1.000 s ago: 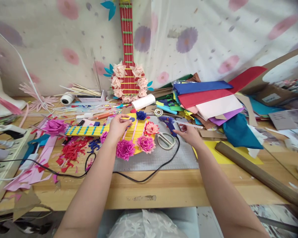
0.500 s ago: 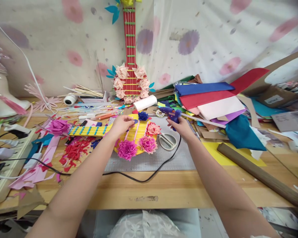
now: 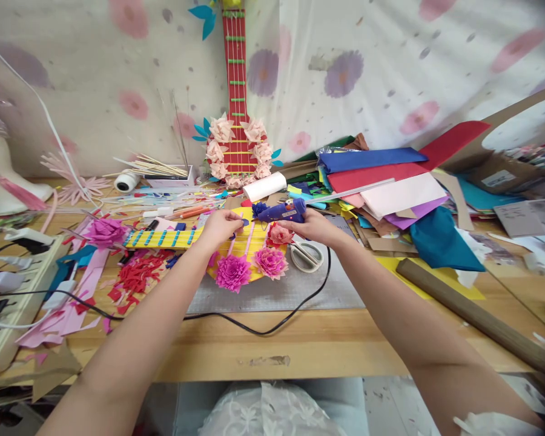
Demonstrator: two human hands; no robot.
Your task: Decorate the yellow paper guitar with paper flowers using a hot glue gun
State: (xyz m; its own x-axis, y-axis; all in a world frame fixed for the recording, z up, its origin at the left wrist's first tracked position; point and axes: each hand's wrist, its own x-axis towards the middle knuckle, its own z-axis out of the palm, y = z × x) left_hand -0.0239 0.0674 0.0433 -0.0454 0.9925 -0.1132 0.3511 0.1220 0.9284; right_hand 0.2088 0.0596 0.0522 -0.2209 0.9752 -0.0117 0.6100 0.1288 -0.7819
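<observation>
My right hand (image 3: 309, 224) is closed round a blue hot glue gun (image 3: 281, 212), its nozzle pointing left over the body of a yellow paper guitar (image 3: 244, 242). A clear glue stick (image 3: 354, 191) juts out behind the gun. Between the fingertips of my left hand (image 3: 222, 229) is a small dark blue paper piece (image 3: 244, 223), held above the guitar. On the guitar's body are a magenta paper flower (image 3: 233, 274), a pink one (image 3: 271, 262), a coral one (image 3: 280, 234) and a dark blue one (image 3: 260, 210), partly behind the gun.
Scissors (image 3: 307, 257) lie on the grey cutting mat (image 3: 272, 300) right of the guitar. The gun's black cord (image 3: 272, 330) loops along the table front. A red paper guitar (image 3: 240, 145) stands at the back. Red scraps (image 3: 138, 275) lie left, coloured paper (image 3: 376, 172) right.
My right hand has brought the glue gun leftward over the guitar, turning its nozzle toward the left hand. My left hand stays nearly where it was, holding the blue piece.
</observation>
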